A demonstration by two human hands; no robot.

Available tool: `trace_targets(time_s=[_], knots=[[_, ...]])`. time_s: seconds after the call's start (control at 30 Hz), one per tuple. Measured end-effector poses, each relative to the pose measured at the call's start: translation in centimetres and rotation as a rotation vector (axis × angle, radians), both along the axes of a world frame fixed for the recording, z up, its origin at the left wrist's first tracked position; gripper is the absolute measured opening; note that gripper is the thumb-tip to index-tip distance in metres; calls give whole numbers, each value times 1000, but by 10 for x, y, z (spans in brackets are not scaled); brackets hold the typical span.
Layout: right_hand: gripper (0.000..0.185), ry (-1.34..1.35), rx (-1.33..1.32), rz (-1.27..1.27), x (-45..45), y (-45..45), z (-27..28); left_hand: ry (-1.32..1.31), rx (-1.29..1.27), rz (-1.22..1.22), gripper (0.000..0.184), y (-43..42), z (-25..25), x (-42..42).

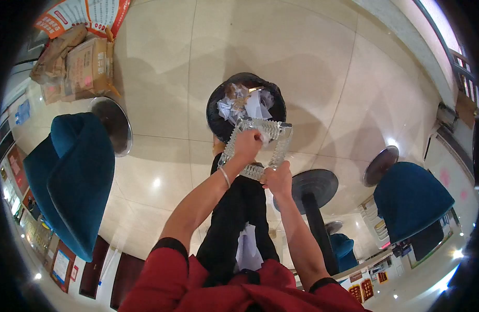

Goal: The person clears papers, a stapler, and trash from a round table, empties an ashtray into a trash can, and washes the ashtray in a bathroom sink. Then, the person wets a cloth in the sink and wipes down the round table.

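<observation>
Over the bin, a clear, ribbed, square frame-like piece [282, 146] is held tilted in front of me; I cannot tell if it is glass or plastic. My right hand [277, 178] is closed around its near right corner. My left hand [247, 145] is a fist at the left part of the piece, with a small white wad like tissue [264, 138] showing at its fingers. Just beyond stands a round bin [216, 124] lined with a black bag, holding crumpled clear plastic and white paper [257, 105].
Blue upholstered chairs stand to the left [73, 177] and right [413, 200]. A dark round table base [315, 190] is close to my right arm. Cardboard packaging [88, 67] and an orange-and-white printed bag [88, 15] lie at the far left on the tiled floor [156, 67].
</observation>
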State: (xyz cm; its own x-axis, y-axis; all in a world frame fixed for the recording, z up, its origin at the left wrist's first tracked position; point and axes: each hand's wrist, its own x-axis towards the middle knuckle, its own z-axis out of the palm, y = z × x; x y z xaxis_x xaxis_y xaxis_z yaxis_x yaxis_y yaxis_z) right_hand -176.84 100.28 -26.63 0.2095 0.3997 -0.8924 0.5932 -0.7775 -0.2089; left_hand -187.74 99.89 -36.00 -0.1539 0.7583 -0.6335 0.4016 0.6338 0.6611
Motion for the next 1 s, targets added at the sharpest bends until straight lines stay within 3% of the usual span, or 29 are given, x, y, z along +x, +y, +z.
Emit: trace_targets(time_s=[0.03,0.07,0.17,0.3,0.37,0.43,0.47,0.5,0.57,0.6,0.67,0.83,0.9,1.0], knots=[[31,-26,-16,56,1,0,-1,-92,-34,-63,17,-5,9,1],[30,-49,-32,107,-1,0,-3,-160,113,-67,17,-17,20,9],[28,-34,-36,139,1,-6,0,-58,-34,-71,18,-21,22,8],[28,4,-48,54,-4,-3,14,6,29,17,10,0,12,-6],[30,35,-27,-11,-1,-8,8,-71,-16,-49,10,-17,23,-5],[29,8,-10,54,-5,-2,12,-319,0,-202,11,-31,46,-8],[28,-24,6,125,-7,1,14,-359,-172,-124,14,-22,63,-10],[28,-21,8,126,-3,-3,10,-356,-170,-123,14,-24,56,-6],[36,-64,165,365,3,-16,4,-224,149,28,14,-28,40,3],[36,-66,160,370,3,-19,7,-227,146,33,14,-23,33,5],[28,-24,31,136,-9,-12,19,11,93,-72,12,3,15,2],[30,11,-13,-30,-13,-15,15,174,226,-141,5,1,9,0],[29,-9,17,73,-13,-18,13,-90,108,-156,12,-8,26,-1],[37,81,-36,-121,-9,-16,9,-235,118,-246,12,-31,22,-5]])
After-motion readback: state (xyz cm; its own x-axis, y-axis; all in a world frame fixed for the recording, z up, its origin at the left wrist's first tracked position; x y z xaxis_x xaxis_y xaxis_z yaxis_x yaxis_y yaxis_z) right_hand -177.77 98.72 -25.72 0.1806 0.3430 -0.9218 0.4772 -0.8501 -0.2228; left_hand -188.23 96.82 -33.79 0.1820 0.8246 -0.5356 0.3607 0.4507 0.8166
